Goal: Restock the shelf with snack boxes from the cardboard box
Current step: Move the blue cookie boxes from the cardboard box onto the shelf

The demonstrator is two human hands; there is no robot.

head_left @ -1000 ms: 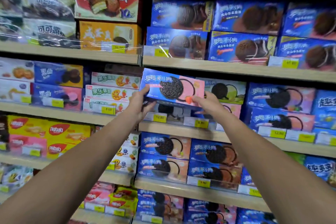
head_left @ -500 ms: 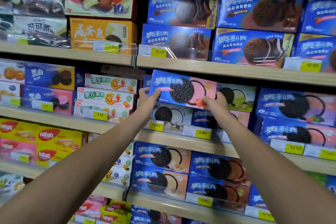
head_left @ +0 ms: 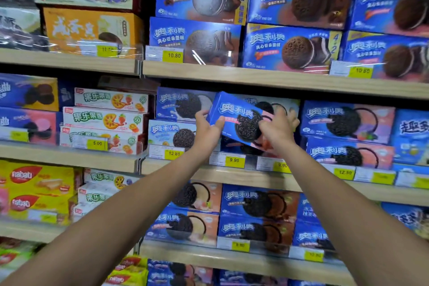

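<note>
Snack box halfway into the middle shelf slot, both hands on it

Blue-and-pink cardboard cookie box (head_left: 236, 121) is held from both ends. The left hand (head_left: 206, 131) curls its fingers round the higher end with the thumb on the front, and the right hand (head_left: 276, 131) wraps its fingers over the lower end. It's tilted, I'd guess to sneak it under the pale wooden shelf board (head_left: 255, 78) above the fingertips and onto the half-hidden blue box (head_left: 236, 146) just under them. Room's tight: a white-and-blue cookie box (head_left: 181, 104) sits right beside the left fingers, a matching blue-and-pink stack (head_left: 346, 121) is past the right fingers, and the clear price rail with yellow tags (head_left: 234, 160) is below the wrists. Probably needs levelling before it slides back. The cardboard supply box isn't in shot.
</note>
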